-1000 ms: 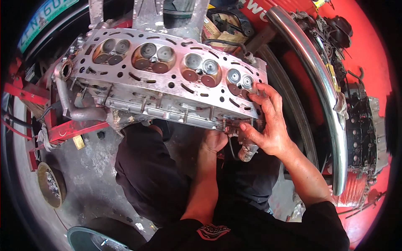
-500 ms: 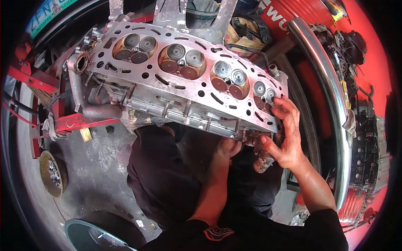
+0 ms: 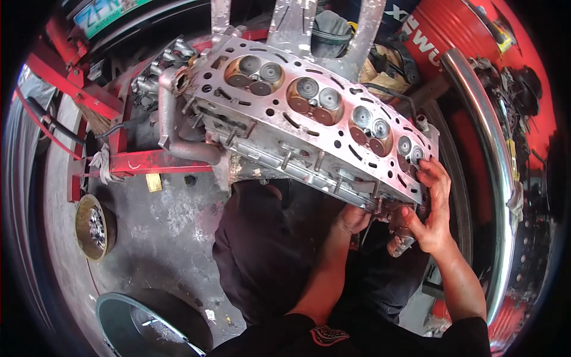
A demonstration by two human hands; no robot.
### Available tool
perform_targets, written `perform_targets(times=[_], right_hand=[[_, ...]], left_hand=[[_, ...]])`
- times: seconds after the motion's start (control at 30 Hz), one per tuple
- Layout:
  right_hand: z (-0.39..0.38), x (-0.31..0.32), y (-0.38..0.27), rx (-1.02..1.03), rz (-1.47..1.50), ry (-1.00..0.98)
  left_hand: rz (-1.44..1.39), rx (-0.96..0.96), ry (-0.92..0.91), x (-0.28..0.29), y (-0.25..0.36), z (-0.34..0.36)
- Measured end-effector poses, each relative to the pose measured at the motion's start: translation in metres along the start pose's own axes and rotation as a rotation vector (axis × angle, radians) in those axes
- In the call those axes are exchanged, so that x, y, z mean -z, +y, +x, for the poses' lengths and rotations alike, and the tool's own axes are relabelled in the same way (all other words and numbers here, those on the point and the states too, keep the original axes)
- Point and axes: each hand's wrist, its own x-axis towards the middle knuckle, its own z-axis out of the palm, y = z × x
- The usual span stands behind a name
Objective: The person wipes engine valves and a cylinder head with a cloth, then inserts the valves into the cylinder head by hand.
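An engine cylinder head [image 3: 273,116] lies tilted in front of me, its flat face up. Four pairs-of-pairs of round valves show in its chambers, and studs stick out of its near side. My right hand [image 3: 434,217] is closed round the right end, fingertips on the face by the last chamber. Its thumb lies against a stubby, dirty metal fitting [image 3: 401,241] below that end. Under the near edge, to the left of that fitting, is my left hand [image 3: 355,219]; its fingers are hidden beneath the head. A bent metal pipe [image 3: 193,150] joins the head's left end.
A red metal frame [image 3: 143,162] stands left. Lower left are a black tub [image 3: 110,315] and a small bowl [image 3: 107,229] with metal parts. A shiny curved tube [image 3: 496,172] runs down the right side, near a red drum [image 3: 443,30]. A grey chair-like support [image 3: 291,30] rises behind.
The whole scene has shifted right and slightly down in the picture as the view turned. Both hands keep about the same place on the cylinder head.
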Motion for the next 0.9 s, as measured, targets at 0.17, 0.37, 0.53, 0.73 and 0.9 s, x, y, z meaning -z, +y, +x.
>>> perform_targets(times=[0.17, 0.37, 0.53, 0.73, 0.9], right_hand=[[0.001, -0.001, 0.002, 0.029, 0.022, 0.005], [-0.001, 0.001, 0.003, 0.023, -0.009, -0.001], [-0.002, 0.000, 0.005, 0.010, 0.021, 0.007], [-0.003, 0.001, 0.004, -0.020, 0.060, 0.016], [-0.003, 0.001, 0.004, -0.065, 0.083, 0.020]], left_hand=[[-0.285, 0.162, 0.061, -0.004, 0.004, 0.000], [-0.167, 0.149, 0.067, -0.012, 0.002, 0.002], [-0.058, 0.175, 0.063, -0.007, 0.002, 0.006], [-0.145, 0.213, -0.001, 0.010, -0.002, 0.008], [-0.115, 0.131, 0.069, 0.018, -0.007, 0.001]])
